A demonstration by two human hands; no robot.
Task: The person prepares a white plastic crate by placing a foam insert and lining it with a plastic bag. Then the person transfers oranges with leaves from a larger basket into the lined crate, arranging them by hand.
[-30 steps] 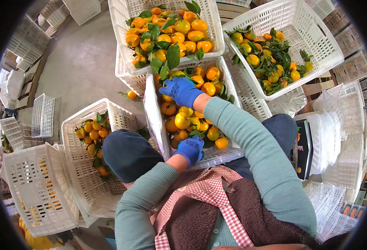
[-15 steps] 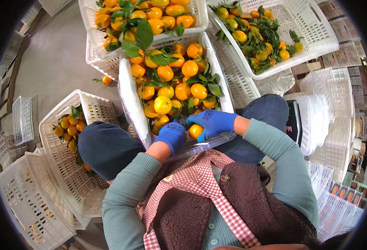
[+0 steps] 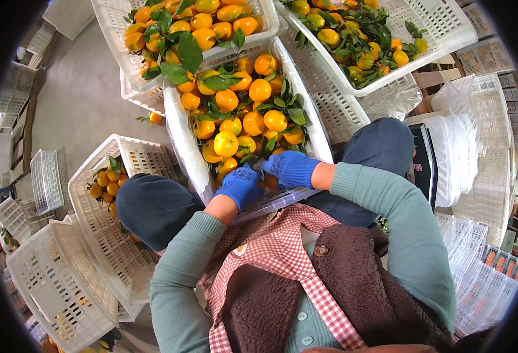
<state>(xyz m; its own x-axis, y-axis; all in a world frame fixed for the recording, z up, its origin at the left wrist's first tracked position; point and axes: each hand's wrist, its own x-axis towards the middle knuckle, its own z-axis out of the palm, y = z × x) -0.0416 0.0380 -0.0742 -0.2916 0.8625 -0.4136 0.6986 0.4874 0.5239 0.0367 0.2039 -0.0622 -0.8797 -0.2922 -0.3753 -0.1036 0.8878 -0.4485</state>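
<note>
In front of me stands a white crate with a pale lining (image 3: 180, 138), filled with orange mandarins (image 3: 253, 123) that carry green leaves. Both hands wear blue gloves and meet at its near end. My left hand (image 3: 239, 185) is closed, fingers bent down among the fruit. Beside it my right hand (image 3: 292, 169) is curled closed, knuckles up. Part of a mandarin (image 3: 271, 181) shows below and between the hands; whether either hand grips it is hidden. Clear plastic film (image 3: 276, 202) lies over the crate's near edge.
Beyond it, a white crate (image 3: 113, 56) holds more mandarins; another crate (image 3: 412, 73) at far right holds leafy fruit. Left of my knee stands a partly filled crate (image 3: 94, 220) near a perforated white crate (image 3: 59, 282). Stacked clear containers (image 3: 441, 167) stand on the right.
My right hand, earlier spread around a mandarin, has closed and turned knuckles up, covering most of that fruit. My left hand stays beside it. The whole view has shifted slightly.
</note>
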